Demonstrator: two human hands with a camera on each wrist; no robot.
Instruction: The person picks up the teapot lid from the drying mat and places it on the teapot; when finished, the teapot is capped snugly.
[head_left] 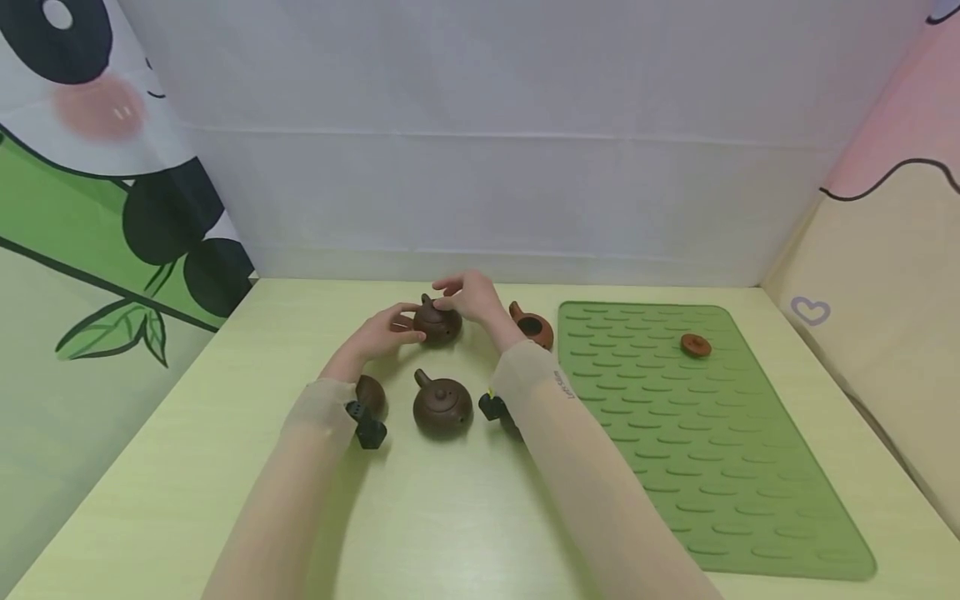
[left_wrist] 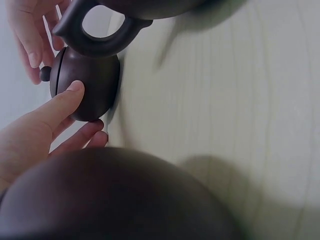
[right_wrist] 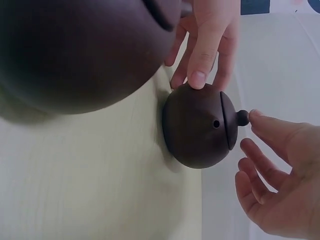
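My left hand (head_left: 378, 336) grips the body of the far dark brown teapot (head_left: 441, 329), thumb on one side and fingers on the other. That teapot (left_wrist: 92, 87) has its lid (right_wrist: 230, 120) on. The thumb of my right hand (head_left: 474, 298) touches the lid's knob (right_wrist: 243, 117); in the right wrist view its fingers are loosely bent beside the knob, apart from it. A small hole shows in the teapot's body (right_wrist: 195, 132). The head view partly hides the teapot behind both hands.
Nearer stands another dark lidded teapot (head_left: 442, 410). Dark, partly hidden pots (head_left: 372, 393) (right_wrist: 75, 50) lie by each wrist. A lidless reddish-brown teapot (head_left: 543, 335) stands beside the green mat (head_left: 720, 433), which bears a reddish-brown lid (head_left: 696, 346). A pale wall (head_left: 495, 200) rises behind.
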